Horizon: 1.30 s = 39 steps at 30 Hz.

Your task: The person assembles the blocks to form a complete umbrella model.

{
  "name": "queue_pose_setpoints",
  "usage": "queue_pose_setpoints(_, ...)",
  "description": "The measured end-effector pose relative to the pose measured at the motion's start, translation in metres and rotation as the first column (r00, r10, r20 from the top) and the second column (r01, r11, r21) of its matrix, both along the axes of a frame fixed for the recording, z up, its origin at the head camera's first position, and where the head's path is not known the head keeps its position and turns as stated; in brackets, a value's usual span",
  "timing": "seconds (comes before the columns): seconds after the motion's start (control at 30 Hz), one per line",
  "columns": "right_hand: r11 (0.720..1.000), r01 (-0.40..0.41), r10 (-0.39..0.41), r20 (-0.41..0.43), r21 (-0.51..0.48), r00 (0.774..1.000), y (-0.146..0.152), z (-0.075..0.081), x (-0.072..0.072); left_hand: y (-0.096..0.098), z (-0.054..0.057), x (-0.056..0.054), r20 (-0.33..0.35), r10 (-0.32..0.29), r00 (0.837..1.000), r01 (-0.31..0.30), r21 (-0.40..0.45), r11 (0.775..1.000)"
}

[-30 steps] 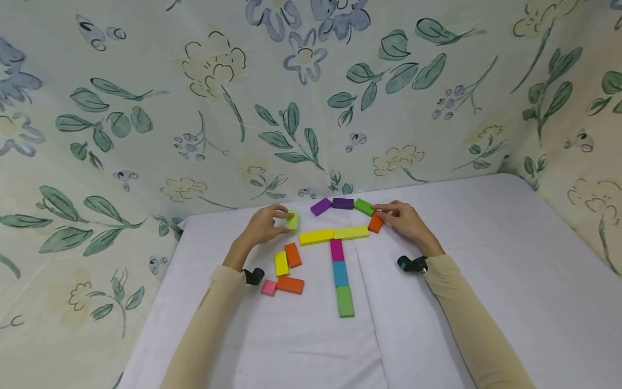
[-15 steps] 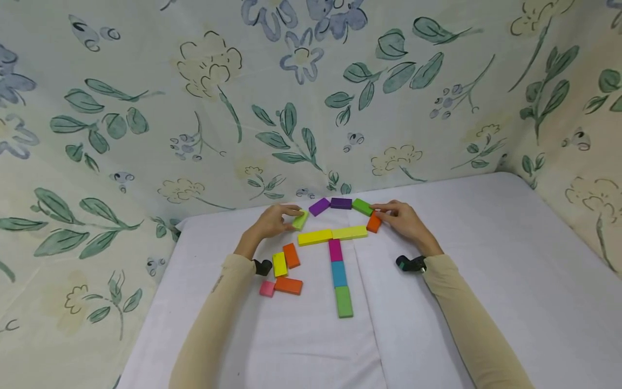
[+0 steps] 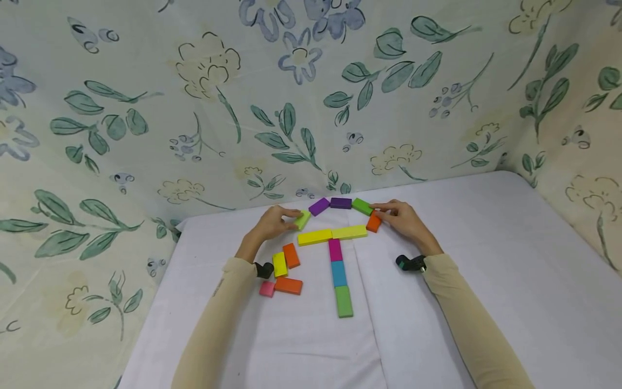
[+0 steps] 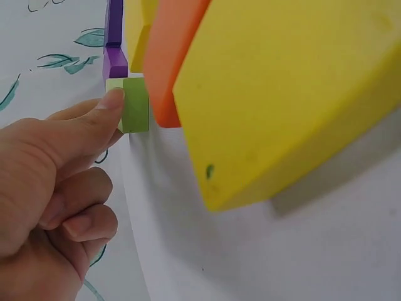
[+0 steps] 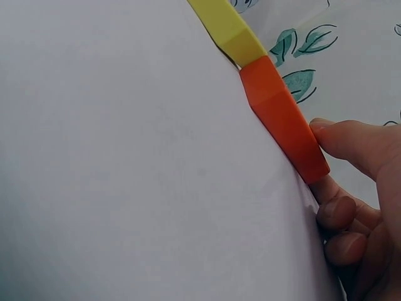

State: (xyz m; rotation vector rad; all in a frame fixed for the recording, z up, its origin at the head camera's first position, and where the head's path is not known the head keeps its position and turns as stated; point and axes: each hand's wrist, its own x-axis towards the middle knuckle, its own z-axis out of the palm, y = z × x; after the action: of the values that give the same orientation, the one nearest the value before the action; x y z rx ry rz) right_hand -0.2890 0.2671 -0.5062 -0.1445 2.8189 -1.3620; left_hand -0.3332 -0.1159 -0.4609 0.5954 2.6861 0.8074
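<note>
Arc [image 3: 341,203] grew leftward as left hand [image 3: 272,222] brought its pinched lime block [image 3: 303,219] against purple block [image 3: 319,207], right hand [image 3: 403,218] pinching right-end orange block [image 3: 373,223].

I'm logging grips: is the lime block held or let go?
Held: the left hand pinches the lime block, its thumb lying against it in the left wrist view.

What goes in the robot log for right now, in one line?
left hand: pinches lime block beside purple block | right hand: touches orange block beside green block | pink block: untouched
</note>
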Motion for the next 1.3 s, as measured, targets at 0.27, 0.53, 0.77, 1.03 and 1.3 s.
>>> queue_pose_setpoints(0.27,1.000,0.003,-0.003,-0.004,-0.003,1.000,0.000,0.000,-0.001,0.006,-0.002,0.001,-0.039,0.014,0.999,-0.015,-0.034,0.999)
queue_pose_setpoints(0.53,1.000,0.005,-0.005,-0.007,-0.002,1.000,0.001,-0.002,-0.002,0.009,-0.001,0.002,-0.047,0.024,0.999,-0.026,-0.044,0.999)
queue_pose_setpoints(0.77,1.000,0.009,-0.009,0.005,0.011,1.000,0.000,-0.003,-0.002,0.009,-0.002,0.005,-0.044,0.045,0.998,-0.047,-0.045,0.998)
queue_pose_setpoints(1.03,1.000,0.010,-0.010,0.005,0.015,1.000,-0.001,-0.003,-0.003,0.002,-0.002,0.011,-0.084,0.047,0.995,-0.049,-0.027,0.998)
queue_pose_setpoints(1.3,1.000,0.018,-0.018,0.020,0.021,1.000,-0.001,-0.003,-0.001,-0.029,0.001,0.040,-0.079,0.093,0.993,-0.090,0.032,0.995)
